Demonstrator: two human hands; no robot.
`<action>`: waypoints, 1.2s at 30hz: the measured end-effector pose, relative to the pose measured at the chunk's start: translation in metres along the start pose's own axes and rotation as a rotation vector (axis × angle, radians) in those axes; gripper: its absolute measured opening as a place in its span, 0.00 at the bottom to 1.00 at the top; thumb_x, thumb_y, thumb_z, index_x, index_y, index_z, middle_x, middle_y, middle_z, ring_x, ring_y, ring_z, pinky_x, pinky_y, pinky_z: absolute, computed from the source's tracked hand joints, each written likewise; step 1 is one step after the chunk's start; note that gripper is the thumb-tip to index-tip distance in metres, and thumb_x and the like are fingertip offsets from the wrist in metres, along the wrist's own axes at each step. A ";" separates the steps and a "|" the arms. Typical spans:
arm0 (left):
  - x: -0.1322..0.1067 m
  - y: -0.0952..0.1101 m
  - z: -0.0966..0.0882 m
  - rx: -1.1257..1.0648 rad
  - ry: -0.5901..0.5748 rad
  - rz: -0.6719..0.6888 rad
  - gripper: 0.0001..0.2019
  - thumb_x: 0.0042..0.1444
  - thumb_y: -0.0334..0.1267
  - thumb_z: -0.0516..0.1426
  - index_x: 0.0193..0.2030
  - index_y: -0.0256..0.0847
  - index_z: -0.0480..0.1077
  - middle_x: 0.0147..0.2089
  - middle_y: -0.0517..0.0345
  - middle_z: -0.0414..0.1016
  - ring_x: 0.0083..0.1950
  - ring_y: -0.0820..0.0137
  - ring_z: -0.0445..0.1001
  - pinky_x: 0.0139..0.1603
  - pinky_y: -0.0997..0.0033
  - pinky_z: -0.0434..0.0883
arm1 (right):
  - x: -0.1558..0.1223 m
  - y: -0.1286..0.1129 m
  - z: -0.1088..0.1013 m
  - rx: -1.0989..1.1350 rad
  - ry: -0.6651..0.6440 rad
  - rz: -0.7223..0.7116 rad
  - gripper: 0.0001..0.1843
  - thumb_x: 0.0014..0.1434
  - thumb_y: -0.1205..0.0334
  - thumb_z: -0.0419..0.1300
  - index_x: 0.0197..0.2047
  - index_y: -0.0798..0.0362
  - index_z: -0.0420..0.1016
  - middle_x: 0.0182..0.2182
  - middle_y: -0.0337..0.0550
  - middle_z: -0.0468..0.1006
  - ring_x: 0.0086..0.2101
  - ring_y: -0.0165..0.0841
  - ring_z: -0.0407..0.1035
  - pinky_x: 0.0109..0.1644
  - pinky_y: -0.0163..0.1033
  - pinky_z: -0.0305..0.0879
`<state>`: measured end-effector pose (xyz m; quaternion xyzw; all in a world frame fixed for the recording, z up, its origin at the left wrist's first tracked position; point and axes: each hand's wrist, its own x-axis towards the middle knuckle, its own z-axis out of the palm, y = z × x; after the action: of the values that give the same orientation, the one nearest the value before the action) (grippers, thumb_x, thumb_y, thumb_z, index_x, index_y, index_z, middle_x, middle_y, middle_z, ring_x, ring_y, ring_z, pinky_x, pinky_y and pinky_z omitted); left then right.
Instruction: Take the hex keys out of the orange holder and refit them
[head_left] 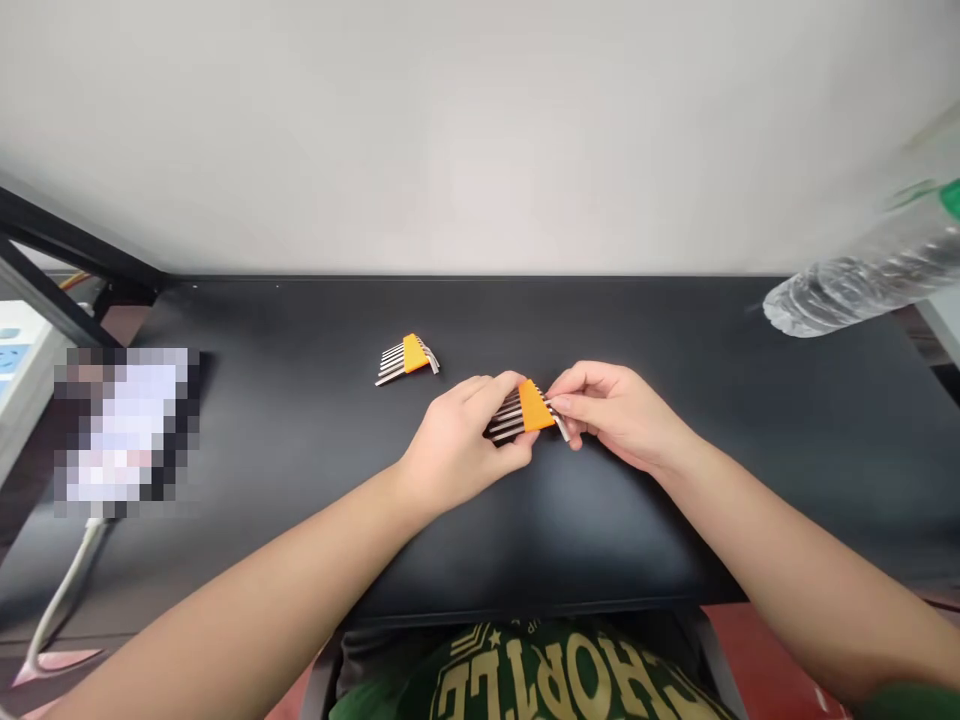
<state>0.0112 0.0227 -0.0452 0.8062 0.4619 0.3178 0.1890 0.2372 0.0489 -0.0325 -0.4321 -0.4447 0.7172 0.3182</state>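
Both my hands meet over the middle of a black table (675, 330). My left hand (457, 440) is closed around a set of hex keys in an orange holder (534, 405), gripping the long ends of the keys. My right hand (611, 410) pinches the short bent ends of the keys at the holder's right side with thumb and fingers. A second hex key set in an orange holder (409, 357) lies on the table, apart from both hands, to the upper left of my left hand.
A clear plastic water bottle with a green cap (862, 280) lies at the table's far right. A blurred-out device (124, 430) with a white cable (64, 590) sits at the left edge. A pale wall rises behind the table.
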 end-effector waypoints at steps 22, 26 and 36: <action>-0.004 -0.001 -0.001 -0.056 0.138 0.018 0.17 0.63 0.45 0.67 0.55 0.43 0.76 0.42 0.58 0.85 0.36 0.70 0.81 0.42 0.72 0.76 | -0.012 0.007 0.016 -0.067 0.020 -0.111 0.22 0.65 0.41 0.71 0.37 0.52 0.73 0.26 0.38 0.81 0.23 0.32 0.78 0.29 0.39 0.78; -0.005 -0.006 0.002 0.028 0.150 0.048 0.20 0.64 0.48 0.67 0.59 0.43 0.75 0.40 0.57 0.84 0.36 0.69 0.81 0.43 0.69 0.77 | -0.015 0.008 0.017 -0.092 0.005 -0.096 0.22 0.63 0.42 0.72 0.40 0.51 0.73 0.29 0.40 0.84 0.25 0.34 0.79 0.32 0.42 0.80; -0.005 -0.005 -0.002 0.205 -0.019 0.058 0.20 0.63 0.43 0.63 0.60 0.39 0.75 0.34 0.57 0.79 0.35 0.64 0.78 0.42 0.63 0.74 | -0.015 0.005 0.014 -0.171 0.011 -0.036 0.18 0.61 0.50 0.75 0.42 0.52 0.76 0.26 0.37 0.81 0.23 0.32 0.76 0.31 0.41 0.79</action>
<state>0.0047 0.0213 -0.0480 0.8373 0.4667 0.2665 0.1005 0.2305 0.0293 -0.0288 -0.4537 -0.5102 0.6683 0.2954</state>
